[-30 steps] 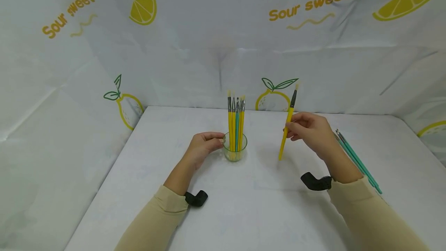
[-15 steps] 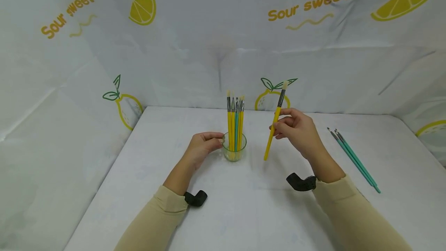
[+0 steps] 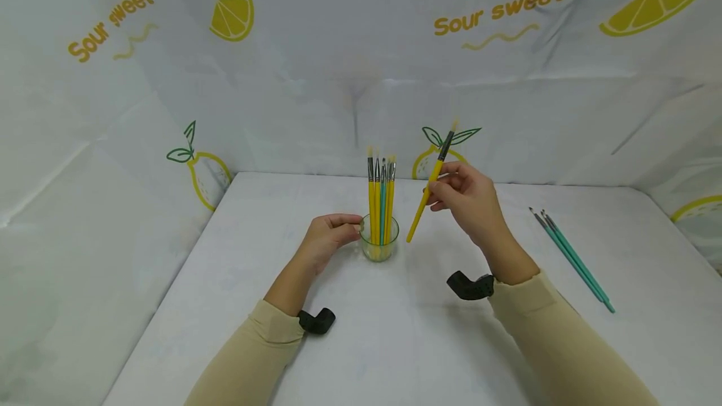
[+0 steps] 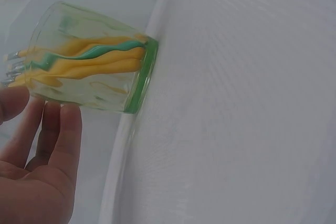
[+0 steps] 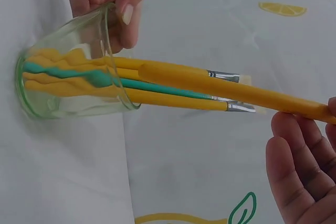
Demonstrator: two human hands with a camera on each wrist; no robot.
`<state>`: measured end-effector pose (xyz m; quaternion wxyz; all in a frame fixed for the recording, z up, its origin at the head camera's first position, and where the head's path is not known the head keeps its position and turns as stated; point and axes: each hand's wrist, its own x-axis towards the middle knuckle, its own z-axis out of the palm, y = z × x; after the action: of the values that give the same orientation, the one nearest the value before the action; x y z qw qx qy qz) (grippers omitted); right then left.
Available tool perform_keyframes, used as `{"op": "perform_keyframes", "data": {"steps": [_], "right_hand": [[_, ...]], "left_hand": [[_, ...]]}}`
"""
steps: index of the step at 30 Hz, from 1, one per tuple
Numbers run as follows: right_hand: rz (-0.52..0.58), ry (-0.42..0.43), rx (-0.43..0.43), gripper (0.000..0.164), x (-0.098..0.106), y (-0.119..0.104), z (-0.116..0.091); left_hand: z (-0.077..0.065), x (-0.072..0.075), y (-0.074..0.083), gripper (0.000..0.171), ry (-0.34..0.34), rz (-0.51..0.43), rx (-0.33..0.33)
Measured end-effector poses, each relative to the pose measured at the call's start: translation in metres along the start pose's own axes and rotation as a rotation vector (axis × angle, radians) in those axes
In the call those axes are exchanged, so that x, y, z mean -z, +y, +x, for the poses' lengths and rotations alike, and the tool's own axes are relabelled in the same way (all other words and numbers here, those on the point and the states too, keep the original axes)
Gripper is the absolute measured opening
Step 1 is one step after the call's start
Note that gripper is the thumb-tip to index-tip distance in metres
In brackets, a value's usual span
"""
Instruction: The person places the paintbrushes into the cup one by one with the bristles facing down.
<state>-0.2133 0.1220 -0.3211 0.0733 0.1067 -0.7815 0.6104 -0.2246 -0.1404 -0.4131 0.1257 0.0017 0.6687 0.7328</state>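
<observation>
The right hand [image 3: 468, 199] pinches a yellow-handled paintbrush [image 3: 420, 214] slanted one-to-seven o'clock, handle end low, the glass tumbler [image 3: 388, 250] of brushes [image 3: 383, 202] standing at that hand's eight o'clock, gripped by the nearer left hand [image 3: 328, 238].

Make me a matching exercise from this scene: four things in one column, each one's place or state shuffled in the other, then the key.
Things:
1. Left hand
2. Right hand
3. Glass
4. Loose teal brushes

Places or states:
A. Upright, with several standing brushes inside
B. Lying on the table
C. Holding up a yellow brush
D. Touching the glass

Pairs: 1-D, 2-C, 3-A, 4-B
</observation>
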Motion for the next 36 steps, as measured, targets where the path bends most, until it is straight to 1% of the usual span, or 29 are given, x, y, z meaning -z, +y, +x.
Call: {"op": "perform_keyframes", "data": {"steps": [3,6,10,15,21,22,28,29,36], "right_hand": [[0.034,0.007,0.046,0.026,-0.008,-0.003,0.007],[0.023,0.011,0.053,0.026,-0.015,-0.003,0.014],[-0.049,-0.008,0.016,0.025,-0.026,0.003,0.017],[-0.117,-0.03,-0.031,0.025,-0.037,0.012,0.017],[-0.177,-0.037,-0.053,0.025,-0.045,0.021,0.017],[-0.189,-0.04,-0.048,0.025,-0.047,0.022,0.017],[-0.26,-0.046,-0.06,0.03,-0.055,0.032,0.016],[-0.263,-0.051,-0.07,0.03,-0.056,0.034,0.016],[-0.279,-0.093,-0.096,0.031,-0.061,0.041,0.015]], "left_hand": [[0.0,0.0,0.001,0.026,-0.002,-0.008,0.003],[0.0,0.0,0.001,0.027,-0.008,-0.008,0.002],[0.0,0.0,0.0,0.028,-0.01,-0.007,-0.003],[0.001,0.001,-0.001,0.027,-0.007,-0.003,-0.004],[0.001,0.002,0.0,0.028,-0.018,-0.001,-0.002],[-0.002,0.001,0.003,0.029,-0.022,0.002,0.003],[-0.002,0.0,0.003,0.027,-0.015,0.001,0.004],[0.001,0.001,0.0,0.027,-0.01,0.0,-0.001],[0.001,0.001,-0.001,0.028,-0.004,0.007,-0.011]]}}
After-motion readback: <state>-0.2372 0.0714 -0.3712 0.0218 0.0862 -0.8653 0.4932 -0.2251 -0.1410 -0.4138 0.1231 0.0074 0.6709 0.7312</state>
